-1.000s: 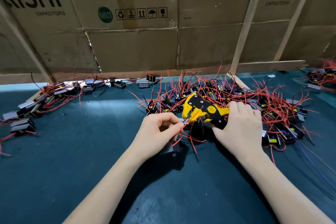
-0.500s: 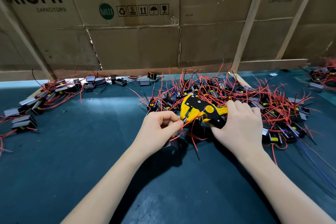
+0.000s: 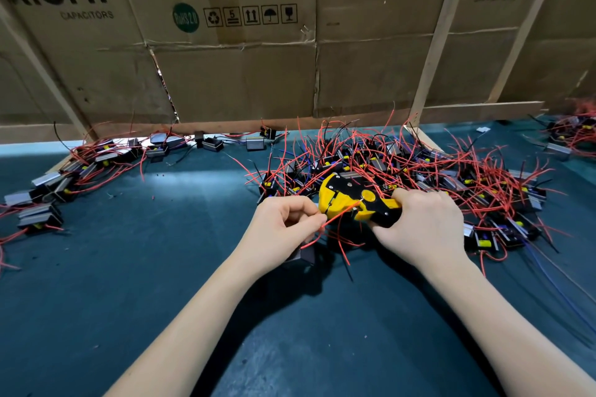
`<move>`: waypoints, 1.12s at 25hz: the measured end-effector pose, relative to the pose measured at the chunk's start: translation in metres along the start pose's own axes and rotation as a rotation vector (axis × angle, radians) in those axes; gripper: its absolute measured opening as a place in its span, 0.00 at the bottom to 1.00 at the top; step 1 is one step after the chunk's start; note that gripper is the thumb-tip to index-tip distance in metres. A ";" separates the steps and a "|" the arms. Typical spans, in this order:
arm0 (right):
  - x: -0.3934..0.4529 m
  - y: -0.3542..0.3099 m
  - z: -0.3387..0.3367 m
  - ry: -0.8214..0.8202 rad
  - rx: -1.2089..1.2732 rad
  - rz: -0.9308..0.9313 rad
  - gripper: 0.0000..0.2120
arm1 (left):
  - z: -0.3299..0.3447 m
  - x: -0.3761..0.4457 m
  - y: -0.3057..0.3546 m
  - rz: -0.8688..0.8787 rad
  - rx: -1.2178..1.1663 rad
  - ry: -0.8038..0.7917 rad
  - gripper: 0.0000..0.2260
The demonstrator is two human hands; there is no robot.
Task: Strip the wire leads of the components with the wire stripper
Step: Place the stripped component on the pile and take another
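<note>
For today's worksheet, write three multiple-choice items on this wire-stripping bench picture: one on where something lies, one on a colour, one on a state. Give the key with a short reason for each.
1. Where does the large tangled pile of components lie?
A. Behind the wire stripper, toward the cardboard wall
B. On the person's lap
C. Inside a plastic bin

2. What colour is the lead going into the stripper?
A. Green
B. Red
C. White

3. What is the right hand doing?
A. Lying flat on the mat
B. Pointing at the wall
C. Gripping the stripper's handles

Key: 1 A, the pile of components spreads on the mat behind the wire stripper, before the cardboard wall. 2 B, the lead pinched by the left hand is red. 3 C, the right hand wraps the handles.
</note>
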State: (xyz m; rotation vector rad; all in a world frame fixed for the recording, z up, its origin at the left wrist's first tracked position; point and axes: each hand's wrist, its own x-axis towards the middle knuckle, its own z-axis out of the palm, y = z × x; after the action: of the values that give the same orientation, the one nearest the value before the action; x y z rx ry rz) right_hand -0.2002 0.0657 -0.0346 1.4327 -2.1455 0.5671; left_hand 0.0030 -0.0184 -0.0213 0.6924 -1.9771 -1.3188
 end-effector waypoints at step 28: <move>0.004 0.019 -0.002 0.076 0.181 0.171 0.23 | -0.141 -0.003 -0.017 -0.061 0.362 0.835 0.06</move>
State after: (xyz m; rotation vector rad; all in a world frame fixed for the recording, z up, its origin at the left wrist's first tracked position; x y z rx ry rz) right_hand -0.2190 0.0711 -0.0316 1.3022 -2.2156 0.8854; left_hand 0.1130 -0.1052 0.0015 1.2371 -1.4898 -0.5308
